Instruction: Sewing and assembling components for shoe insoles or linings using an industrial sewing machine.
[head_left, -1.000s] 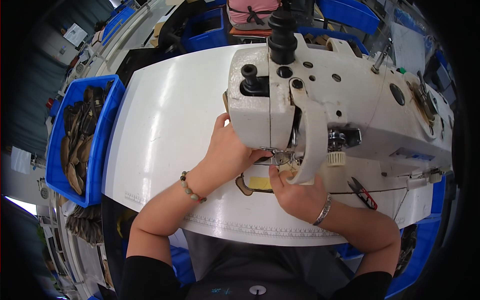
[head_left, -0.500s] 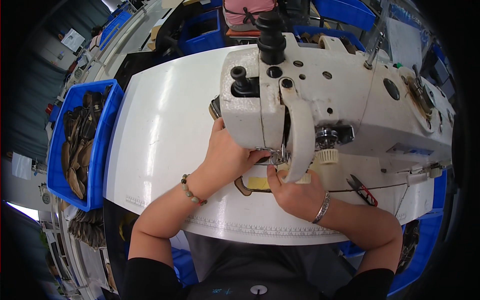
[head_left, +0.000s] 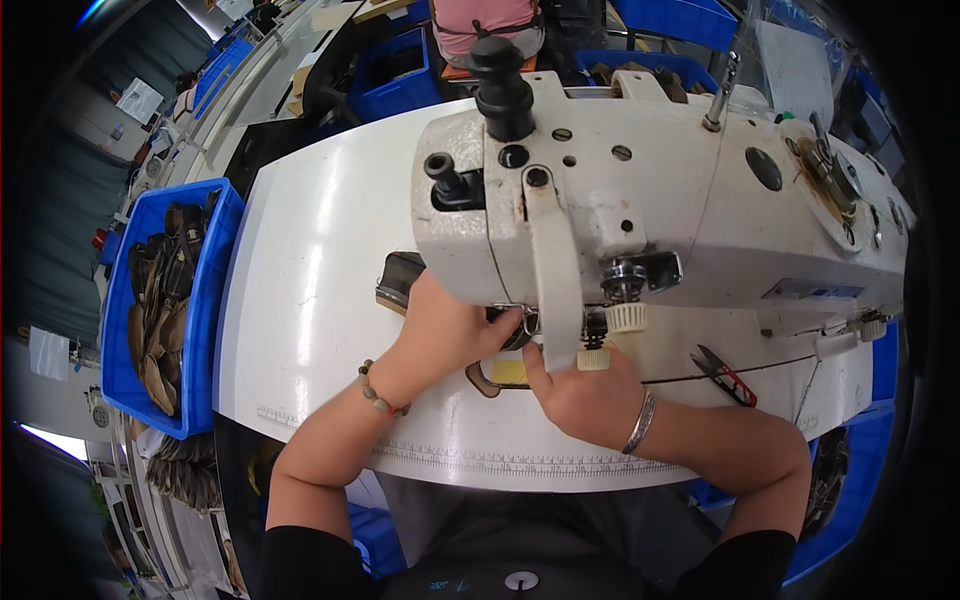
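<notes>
Beneath the head of the white sewing machine (head_left: 660, 190), my left hand (head_left: 440, 330) grips a dark shoe piece (head_left: 398, 272), its thumb close by the presser foot (head_left: 530, 318). My right hand (head_left: 590, 400) is just right of the foot, index finger stretched out onto the work, other fingers partly hidden behind the machine. A yellow patch with a tan-edged piece (head_left: 505, 372) lies below the foot. Red-handled snips (head_left: 730, 382) rest on the white tabletop (head_left: 290, 300) to the right.
A blue crate (head_left: 215, 300) of dark and tan pieces stands at the table's left side. More blue bins (head_left: 385, 75) are behind the table, where a person in pink (head_left: 485, 20) sits. Another blue bin (head_left: 850, 480) is low at the right.
The dark piece and my left hand have moved down and left in view, showing more of the piece. The machine also appears shifted left. My right index finger sits slightly lower.
</notes>
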